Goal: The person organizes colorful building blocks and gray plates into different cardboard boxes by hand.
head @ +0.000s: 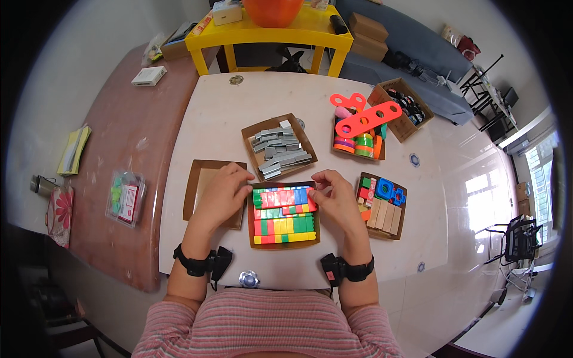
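A shallow cardboard box (284,246) in front of me holds rows of joined plastic building bricks (286,225) in red, yellow, green, blue and white. My left hand (227,193) hovers at its upper left corner, thumb and fingers apart with nothing between them. At the upper right corner is my right hand (335,194), its thumb at the red end of the top brick row and its fingers bent near the rim. Partly under my left hand and forearm stands another cardboard box (192,192), whose visible inside is bare. Beyond the bricks, a third box (247,142) holds silvery staple strips (280,150).
To the right, a box holds wooden blocks (384,217) and blue plastic pieces (385,189). Farther back are a box with tape rolls (363,145) under an orange perforated strip (369,119), and a carton (403,127). A yellow table (268,38) borders the far edge.
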`<move>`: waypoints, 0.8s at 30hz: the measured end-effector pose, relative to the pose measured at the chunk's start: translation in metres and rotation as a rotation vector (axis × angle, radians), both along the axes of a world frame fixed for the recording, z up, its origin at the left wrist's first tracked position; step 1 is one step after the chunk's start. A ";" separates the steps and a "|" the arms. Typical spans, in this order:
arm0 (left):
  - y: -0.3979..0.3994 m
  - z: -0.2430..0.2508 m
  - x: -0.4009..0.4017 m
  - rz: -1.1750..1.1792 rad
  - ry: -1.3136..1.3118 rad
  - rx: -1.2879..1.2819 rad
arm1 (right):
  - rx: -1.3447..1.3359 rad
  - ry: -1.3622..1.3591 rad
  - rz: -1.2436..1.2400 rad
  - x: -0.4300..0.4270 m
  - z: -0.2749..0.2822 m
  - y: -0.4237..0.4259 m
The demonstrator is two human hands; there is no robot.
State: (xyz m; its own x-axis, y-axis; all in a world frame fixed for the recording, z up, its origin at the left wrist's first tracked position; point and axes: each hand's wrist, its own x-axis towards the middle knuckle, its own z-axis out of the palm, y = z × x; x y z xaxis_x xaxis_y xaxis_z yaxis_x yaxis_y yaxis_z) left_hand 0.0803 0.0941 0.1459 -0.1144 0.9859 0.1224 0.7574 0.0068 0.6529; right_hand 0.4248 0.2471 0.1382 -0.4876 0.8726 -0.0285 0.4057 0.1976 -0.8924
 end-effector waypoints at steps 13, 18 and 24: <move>-0.005 -0.003 -0.003 -0.003 0.009 -0.049 | 0.061 -0.132 0.167 0.017 -0.009 0.010; -0.004 0.006 0.005 0.001 0.059 -0.069 | 0.011 -0.180 0.263 0.026 -0.005 0.014; -0.006 0.006 0.003 0.018 0.069 -0.105 | 0.028 -0.184 0.381 0.030 -0.010 0.015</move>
